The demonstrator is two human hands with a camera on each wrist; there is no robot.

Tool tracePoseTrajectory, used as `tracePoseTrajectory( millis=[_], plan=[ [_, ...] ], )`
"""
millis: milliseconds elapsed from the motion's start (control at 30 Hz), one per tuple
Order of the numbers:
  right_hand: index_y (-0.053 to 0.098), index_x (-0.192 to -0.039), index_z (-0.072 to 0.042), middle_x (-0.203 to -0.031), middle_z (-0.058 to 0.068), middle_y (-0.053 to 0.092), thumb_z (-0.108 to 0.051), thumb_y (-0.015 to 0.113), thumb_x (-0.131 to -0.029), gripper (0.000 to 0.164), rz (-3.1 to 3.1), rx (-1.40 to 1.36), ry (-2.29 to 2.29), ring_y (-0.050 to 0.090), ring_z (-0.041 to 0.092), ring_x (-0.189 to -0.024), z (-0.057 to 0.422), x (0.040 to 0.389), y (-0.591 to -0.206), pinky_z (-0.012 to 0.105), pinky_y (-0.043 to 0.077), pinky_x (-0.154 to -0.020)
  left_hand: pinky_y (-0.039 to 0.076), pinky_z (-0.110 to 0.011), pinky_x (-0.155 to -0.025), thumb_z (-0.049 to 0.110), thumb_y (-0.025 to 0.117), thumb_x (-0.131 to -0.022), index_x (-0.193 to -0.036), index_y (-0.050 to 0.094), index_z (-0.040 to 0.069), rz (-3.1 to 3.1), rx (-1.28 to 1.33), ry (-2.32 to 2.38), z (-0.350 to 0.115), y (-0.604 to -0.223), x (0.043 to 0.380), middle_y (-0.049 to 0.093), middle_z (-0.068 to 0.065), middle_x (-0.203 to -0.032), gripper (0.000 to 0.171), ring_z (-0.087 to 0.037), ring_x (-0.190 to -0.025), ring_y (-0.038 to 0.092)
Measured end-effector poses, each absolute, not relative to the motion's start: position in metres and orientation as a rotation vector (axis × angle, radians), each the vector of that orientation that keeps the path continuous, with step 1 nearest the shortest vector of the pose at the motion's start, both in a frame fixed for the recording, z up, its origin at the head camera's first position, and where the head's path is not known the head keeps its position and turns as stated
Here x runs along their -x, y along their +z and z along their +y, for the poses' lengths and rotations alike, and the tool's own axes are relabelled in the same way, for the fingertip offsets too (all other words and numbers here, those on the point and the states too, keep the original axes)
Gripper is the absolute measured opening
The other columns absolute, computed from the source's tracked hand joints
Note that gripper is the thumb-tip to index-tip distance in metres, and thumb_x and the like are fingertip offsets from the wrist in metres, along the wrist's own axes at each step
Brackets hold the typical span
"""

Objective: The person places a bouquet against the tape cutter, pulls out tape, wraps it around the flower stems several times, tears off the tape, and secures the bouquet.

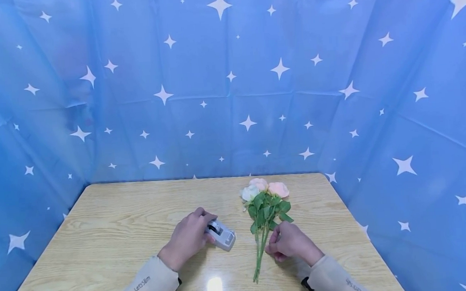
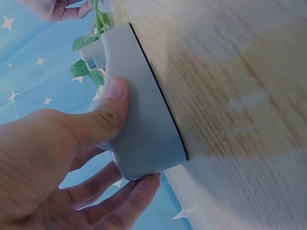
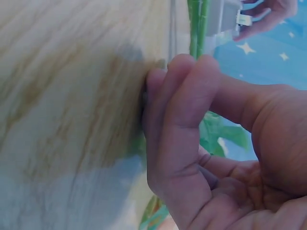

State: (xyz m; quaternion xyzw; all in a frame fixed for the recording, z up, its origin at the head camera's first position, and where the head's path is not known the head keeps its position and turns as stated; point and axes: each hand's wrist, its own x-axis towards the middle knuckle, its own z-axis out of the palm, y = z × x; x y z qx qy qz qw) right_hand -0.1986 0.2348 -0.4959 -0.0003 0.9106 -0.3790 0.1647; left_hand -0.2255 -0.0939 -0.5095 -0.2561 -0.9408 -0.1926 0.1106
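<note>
Nearest, the flower stems [image 1: 260, 257] lie on the table [image 1: 121, 223]. They appear thin, light and springy; grasp them as a bundle below the leaves [image 1: 262, 208]. The right hand [image 1: 288, 242] is at their right side, fingers curled in toward the thumb; the fingertips hide their own contact, so whether they pinch anything cannot be told. Left of the stems, near but apart, is the tape dispenser [image 1: 227, 240]. The left hand [image 1: 188, 235] grips it, thumb flat against one side wall, fingers bent around the rear end. Its body is probably rigid, smooth and fairly weighty; hold by the sides, clear of the front end. Farthest, the pale blooms [image 1: 278, 189] are likely soft and easily crushed: do not grip here.
</note>
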Motion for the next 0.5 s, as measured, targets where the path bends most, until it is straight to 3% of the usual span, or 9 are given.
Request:
tracePoseTrajectory(
  millis=[133,267,500],
  plan=[
    [0.075,-0.088,-0.004,-0.072,0.008,0.077,0.0,0.085,-0.102,0.017,2.644,0.032,-1.071,0.074,0.016,-0.059,0.233,0.191,-0.489,0.031,0.067,-0.059,0.073,-0.043,-0.088,0.018,0.107,-0.084,-0.138,0.083,0.006,-2.77,0.759,-0.562,-0.093,-0.509,0.225,0.08,-0.018,-0.126,0.06,-0.028,-0.103,0.08],
    [0.076,-0.083,-0.005,-0.065,0.005,0.076,-0.009,0.079,-0.11,0.027,2.686,0.099,-1.03,0.073,0.016,-0.055,0.226,0.183,-0.48,0.029,0.063,-0.058,0.073,-0.044,-0.089,0.018,0.106,-0.085,-0.139,0.083,0.005,-2.784,0.749,-0.57,-0.094,-0.508,0.224,0.08,-0.019,-0.128,0.06,-0.029,-0.104,0.08],
    [0.072,-0.073,-0.006,-0.059,0.005,0.071,-0.029,0.088,-0.107,0.044,2.584,0.06,-1.022,0.07,0.013,-0.047,0.206,0.178,-0.482,0.031,0.068,-0.063,0.073,-0.045,-0.089,0.017,0.106,-0.084,-0.139,0.083,0.004,-2.794,0.732,-0.609,-0.093,-0.507,0.224,0.081,-0.02,-0.128,0.061,-0.029,-0.104,0.08]
  ],
)
